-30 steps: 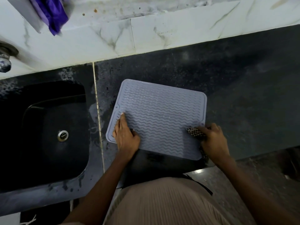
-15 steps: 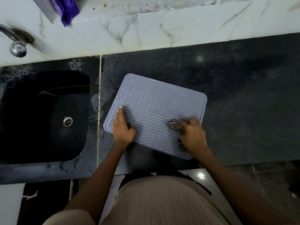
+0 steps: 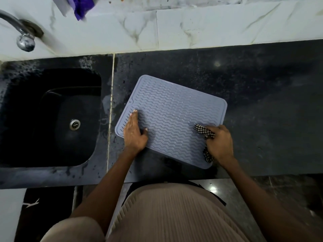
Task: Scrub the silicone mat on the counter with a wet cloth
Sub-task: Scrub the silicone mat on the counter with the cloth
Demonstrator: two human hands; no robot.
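While gripping a bunched checked cloth [image 3: 204, 131] at the near right corner of the grey silicone mat [image 3: 172, 119], right hand [image 3: 219, 144] closed; left hand [image 3: 134, 132] flat, open, pinning the near left corner; unscrubbed ridges stretching away toward the counter [image 3: 262, 102]'s far edge.
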